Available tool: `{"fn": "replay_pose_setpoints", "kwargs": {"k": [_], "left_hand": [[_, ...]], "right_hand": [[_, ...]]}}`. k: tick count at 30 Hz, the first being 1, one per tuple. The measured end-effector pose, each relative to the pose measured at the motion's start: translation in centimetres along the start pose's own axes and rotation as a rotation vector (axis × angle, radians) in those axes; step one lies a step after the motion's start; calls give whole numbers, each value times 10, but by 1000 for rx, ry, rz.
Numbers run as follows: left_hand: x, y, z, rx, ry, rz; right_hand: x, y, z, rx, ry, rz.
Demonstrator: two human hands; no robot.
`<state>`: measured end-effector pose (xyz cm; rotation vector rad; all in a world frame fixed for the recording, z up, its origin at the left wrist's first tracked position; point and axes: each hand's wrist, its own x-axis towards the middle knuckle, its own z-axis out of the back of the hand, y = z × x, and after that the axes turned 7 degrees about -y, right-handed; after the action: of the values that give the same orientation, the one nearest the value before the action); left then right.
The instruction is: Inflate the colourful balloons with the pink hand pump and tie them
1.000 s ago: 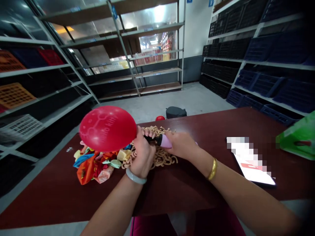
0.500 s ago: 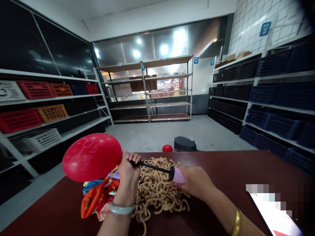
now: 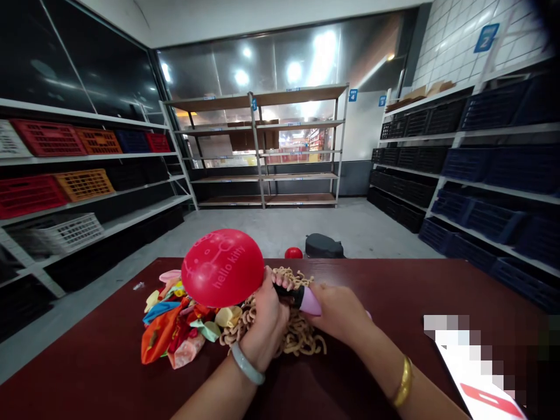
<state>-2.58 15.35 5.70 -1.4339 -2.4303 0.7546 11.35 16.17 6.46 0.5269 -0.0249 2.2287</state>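
Head: balloon (image 3: 223, 269) in left grip (image 3: 268, 302)

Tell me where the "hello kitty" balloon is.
In the head view, the red balloon is left of centre, held by the left hand, just above the heap of deflated balloons.

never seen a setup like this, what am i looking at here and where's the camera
There is no machine here, just a person's two bare hands. One camera, worn on the head, looks forward and down. The left hand grips the neck end of an inflated red balloon and the black end of what looks like a pump; the right hand holds its lilac part. On the dark table lie limp balloons, a tan pile of curly pieces and a phone-like device, partly pixelated.
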Motion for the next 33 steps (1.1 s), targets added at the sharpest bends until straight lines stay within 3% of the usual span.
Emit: {"fn": "replay_pose_setpoints", "kwargs": {"k": [5, 9, 12, 16, 22, 25, 29, 33], "left_hand": [[19, -44, -2, -10, 51, -54], [43, -95, 9, -94, 16, -164], [50, -116, 16, -139, 31, -243], [45, -102, 15, -153, 20, -216], [14, -33, 3, -82, 21, -104], [0, -9, -1, -47, 20, -26], [-6, -9, -4, -19, 9, -9], [6, -42, -5, -6, 38, -64]], "right_hand": [[2, -3, 1, 57, -51, 15], [4, -13, 3, 46, -63, 46], [4, -19, 3, 38, -73, 56], [2, -22, 0, -11, -73, 48], [-1, -14, -12, -28, -62, 53], [-2, -9, -16, -21, -53, 39], [-2, -3, -16, 7, -66, 24], [0, -4, -13, 46, -94, 41]]}}
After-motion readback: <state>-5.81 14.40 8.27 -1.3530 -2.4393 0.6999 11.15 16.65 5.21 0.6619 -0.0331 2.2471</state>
